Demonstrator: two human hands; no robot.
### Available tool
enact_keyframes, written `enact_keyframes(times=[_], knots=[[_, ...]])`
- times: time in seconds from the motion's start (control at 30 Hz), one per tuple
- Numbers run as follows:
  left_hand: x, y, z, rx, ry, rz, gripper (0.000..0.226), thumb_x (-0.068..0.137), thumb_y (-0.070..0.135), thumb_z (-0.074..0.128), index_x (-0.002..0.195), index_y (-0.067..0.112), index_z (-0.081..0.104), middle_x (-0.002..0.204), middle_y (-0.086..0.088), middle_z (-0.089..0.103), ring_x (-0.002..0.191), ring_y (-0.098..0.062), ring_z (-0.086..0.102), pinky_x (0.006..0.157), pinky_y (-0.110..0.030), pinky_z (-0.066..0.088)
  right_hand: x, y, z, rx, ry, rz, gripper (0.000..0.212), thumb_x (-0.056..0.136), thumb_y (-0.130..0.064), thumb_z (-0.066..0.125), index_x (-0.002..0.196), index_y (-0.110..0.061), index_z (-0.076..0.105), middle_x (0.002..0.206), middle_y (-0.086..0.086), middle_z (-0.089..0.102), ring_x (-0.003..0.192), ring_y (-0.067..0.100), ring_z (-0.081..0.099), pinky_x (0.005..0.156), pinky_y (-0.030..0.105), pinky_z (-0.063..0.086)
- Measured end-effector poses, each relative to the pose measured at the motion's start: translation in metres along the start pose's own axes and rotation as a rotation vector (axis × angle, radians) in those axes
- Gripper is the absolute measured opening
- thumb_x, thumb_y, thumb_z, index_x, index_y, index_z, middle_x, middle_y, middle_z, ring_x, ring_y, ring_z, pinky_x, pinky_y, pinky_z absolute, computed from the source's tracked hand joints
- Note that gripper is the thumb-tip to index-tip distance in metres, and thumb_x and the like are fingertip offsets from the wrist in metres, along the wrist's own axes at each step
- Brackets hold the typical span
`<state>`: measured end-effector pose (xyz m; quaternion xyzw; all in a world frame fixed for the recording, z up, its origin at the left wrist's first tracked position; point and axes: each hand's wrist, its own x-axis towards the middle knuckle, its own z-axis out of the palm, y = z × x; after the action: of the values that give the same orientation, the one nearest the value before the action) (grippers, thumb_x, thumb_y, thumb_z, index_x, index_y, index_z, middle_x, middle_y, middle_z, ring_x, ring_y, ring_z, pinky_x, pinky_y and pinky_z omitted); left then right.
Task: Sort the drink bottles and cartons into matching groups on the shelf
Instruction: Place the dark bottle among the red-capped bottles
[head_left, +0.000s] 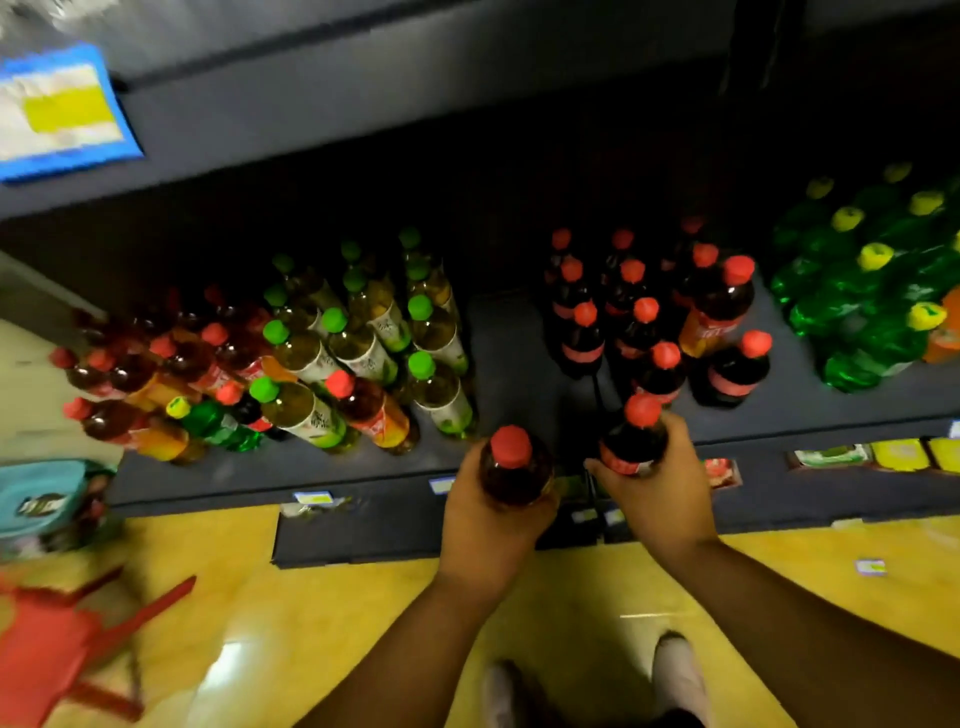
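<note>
My left hand (488, 525) grips a red-capped bottle of amber drink (514, 470) just in front of the dark shelf's (514, 332) front edge. My right hand (660, 499) grips a red-capped dark cola bottle (636, 436) at that edge, right in front of the cola group (639, 322). One amber bottle with an orange label (719, 306) stands among the colas. Left of the bare gap stand green-capped pale tea bottles (363, 332) and, further left, red-capped amber bottles (156, 364) with a green bottle (218, 421) mixed in. Green bottles with yellow caps (872, 291) fill the right end.
An upper shelf with a blue and yellow price tag (62, 114) overhangs the back. A lower shelf edge (831, 462) carries yellow and green cartons. A red stool (57, 649) lies on the yellow floor at the left, beside a teal pack (47, 499). My shoes (675, 675) are below.
</note>
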<state>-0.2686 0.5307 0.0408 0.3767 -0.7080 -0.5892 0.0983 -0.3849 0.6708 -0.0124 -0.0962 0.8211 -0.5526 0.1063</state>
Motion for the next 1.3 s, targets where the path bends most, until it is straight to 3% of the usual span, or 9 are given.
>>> enact_keyframes(times=[0.07,0.17,0.3,0.43,0.6,0.8,1.0,1.17,1.3], knots=[[0.008,-0.013,0.004,0.008,0.009,-0.019,0.061,0.062,0.028,0.086,0.117,0.026,0.063,0.110,-0.001,0.074,0.105,-0.021,0.070,0.095,-0.052,0.056,0.014,0.009,0.012,-0.005,0.008,0.010,0.060,0.072,-0.020,0.089,0.116,-0.032,0.049,0.103,-0.018,0.060,0.098,0.011,0.058,0.070,0.011,0.051],[0.016,-0.028,0.008,0.014,0.015,-0.058,0.058,0.062,0.026,0.087,0.115,0.028,0.063,0.107,-0.003,0.074,0.102,-0.026,0.071,0.092,-0.055,0.057,0.035,0.023,0.030,-0.002,0.035,0.016,0.063,0.067,-0.022,0.091,0.113,-0.035,0.050,0.109,-0.010,0.064,0.104,0.011,0.060,0.091,0.030,0.051],[0.017,-0.039,0.010,0.032,0.019,-0.065,0.057,0.067,0.017,0.089,0.115,0.034,0.063,0.107,0.005,0.073,0.101,-0.014,0.071,0.093,-0.046,0.059,0.061,0.041,0.056,0.009,-0.013,0.055,0.067,0.067,-0.022,0.091,0.113,-0.043,0.046,0.110,-0.010,0.065,0.106,0.013,0.063,0.095,0.037,0.053],[0.015,-0.039,0.006,0.041,0.028,-0.037,0.052,0.072,0.014,0.087,0.113,0.036,0.063,0.105,0.009,0.073,0.098,-0.008,0.070,0.091,-0.038,0.060,0.075,0.052,0.074,0.029,-0.027,0.051,0.068,0.068,-0.020,0.090,0.120,-0.036,0.049,0.112,-0.015,0.063,0.107,0.007,0.059,0.097,0.032,0.051],[0.018,-0.037,0.000,0.074,0.033,0.002,0.051,0.072,0.012,0.086,0.111,0.034,0.062,0.102,0.013,0.073,0.097,-0.004,0.069,0.086,-0.022,0.057,0.083,0.058,0.089,0.055,0.000,0.043,0.067,0.069,-0.019,0.089,0.118,-0.040,0.048,0.115,-0.014,0.062,0.111,0.006,0.058,0.097,0.028,0.047],[0.020,-0.033,-0.002,0.080,0.049,0.056,0.049,0.071,0.006,0.086,0.104,0.034,0.063,0.099,0.018,0.071,0.091,0.001,0.068,0.078,-0.009,0.052,0.097,0.062,0.095,0.085,0.077,0.034,0.073,0.071,-0.018,0.088,0.130,-0.027,0.047,0.120,-0.011,0.059,0.111,0.003,0.054,0.098,0.025,0.044],[0.019,-0.034,-0.003,0.077,0.050,0.054,0.052,0.072,0.005,0.086,0.105,0.037,0.062,0.101,0.020,0.071,0.094,0.003,0.068,0.080,-0.008,0.051,0.101,0.065,0.097,0.103,0.085,0.077,0.077,0.069,-0.023,0.089,0.131,-0.025,0.044,0.123,-0.010,0.058,0.113,0.003,0.053,0.098,0.023,0.042],[0.017,-0.030,-0.004,0.025,0.065,0.041,0.052,0.072,0.005,0.086,0.107,0.034,0.062,0.101,0.018,0.071,0.095,0.001,0.068,0.082,-0.011,0.053,0.079,0.064,0.087,0.135,0.048,0.136,0.071,0.072,-0.023,0.088,0.129,-0.030,0.047,0.126,-0.011,0.062,0.118,0.010,0.059,0.100,0.032,0.048],[0.003,-0.026,-0.014,0.019,0.104,0.030,0.053,0.069,0.007,0.087,0.110,0.031,0.064,0.103,0.012,0.074,0.098,-0.003,0.069,0.092,-0.026,0.056,0.045,0.039,0.061,0.091,0.037,0.128,0.064,0.078,-0.021,0.084,0.132,-0.023,0.049,0.123,-0.012,0.058,0.117,0.011,0.056,0.096,0.029,0.045]])
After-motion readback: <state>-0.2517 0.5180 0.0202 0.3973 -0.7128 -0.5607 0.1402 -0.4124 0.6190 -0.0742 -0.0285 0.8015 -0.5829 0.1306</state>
